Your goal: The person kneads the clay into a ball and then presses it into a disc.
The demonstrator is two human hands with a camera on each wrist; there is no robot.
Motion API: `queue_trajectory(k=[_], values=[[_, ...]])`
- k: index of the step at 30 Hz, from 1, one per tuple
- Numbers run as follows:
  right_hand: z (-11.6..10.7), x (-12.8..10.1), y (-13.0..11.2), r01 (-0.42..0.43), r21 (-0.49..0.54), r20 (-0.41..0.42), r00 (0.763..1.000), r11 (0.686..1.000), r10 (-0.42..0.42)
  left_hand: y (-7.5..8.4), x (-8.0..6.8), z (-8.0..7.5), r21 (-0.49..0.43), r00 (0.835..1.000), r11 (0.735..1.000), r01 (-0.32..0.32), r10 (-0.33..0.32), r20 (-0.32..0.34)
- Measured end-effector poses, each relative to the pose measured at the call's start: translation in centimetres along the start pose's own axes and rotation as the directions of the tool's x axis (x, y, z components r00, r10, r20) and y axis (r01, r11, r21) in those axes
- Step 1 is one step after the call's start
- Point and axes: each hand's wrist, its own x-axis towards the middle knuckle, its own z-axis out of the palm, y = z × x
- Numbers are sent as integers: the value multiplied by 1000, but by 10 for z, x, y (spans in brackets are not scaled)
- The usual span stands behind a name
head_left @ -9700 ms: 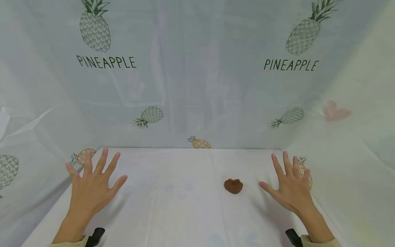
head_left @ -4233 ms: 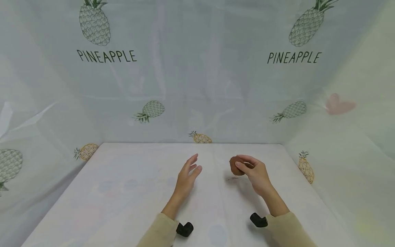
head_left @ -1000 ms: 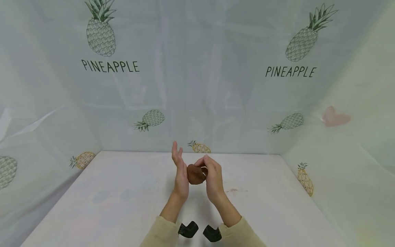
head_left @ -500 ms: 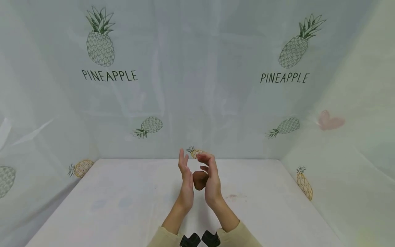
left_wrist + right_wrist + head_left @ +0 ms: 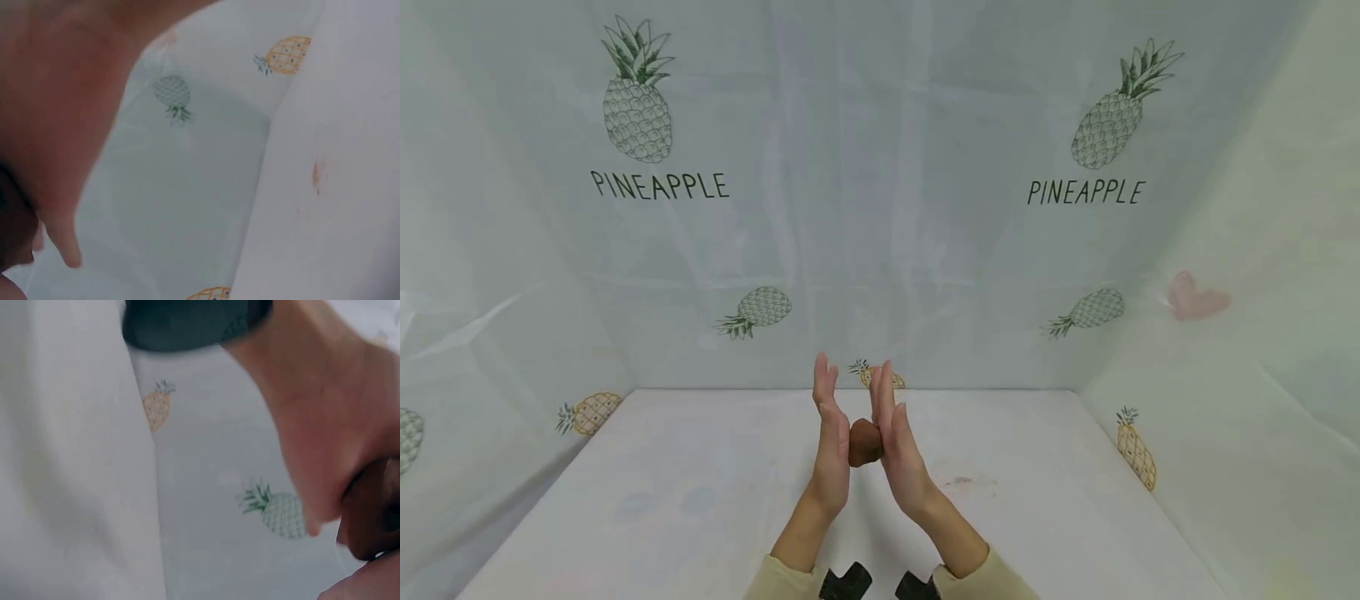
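Observation:
A lump of brown clay point(image 5: 865, 443) sits between my two palms, above the white table point(image 5: 1037, 500). My left hand point(image 5: 832, 450) stands upright on its left side, fingers pointing up and its palm against the lump. From the right, my right hand point(image 5: 901, 458) presses its palm and straight fingers to the other side. In the right wrist view the clay point(image 5: 369, 515) shows dark at the right edge, partly covered by the hands. The left wrist view has my left hand point(image 5: 69, 94) large at the left, with a brown edge of the lump below it.
A reddish-brown smear point(image 5: 964, 482) marks the table right of the hands. Hanging sheeting printed with pineapples point(image 5: 637, 121) walls the back and both sides. Black wrist mounts point(image 5: 847, 581) sit close together by the cuffs.
Earlier the clay lay on the table; my right hand lifted it and brought it to my left palm. My right fingers, bent around it before, have straightened. The lump now looks narrower.

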Motion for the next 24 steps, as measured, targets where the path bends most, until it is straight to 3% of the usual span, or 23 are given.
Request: queue_trajectory(k=[4,10,17,20,24], values=[[11,-4,-11,49,9,16,999,999,-49,-1,0,-6,38,1000,999,5,-4,-23],[15,-6,-36,152,34,-16,988,988,-151,5,-1,-3,16,993,998,-60,58,99],[6,2,-45,179,29,-84,981,983,-177,20,-11,5,28,982,999,-14,9,186],[2,5,-42,190,11,-115,976,982,-187,27,-17,10,-11,963,998,-54,55,265],[1,8,-35,164,1,-127,979,986,-162,35,-20,14,-36,951,993,-110,115,288]])
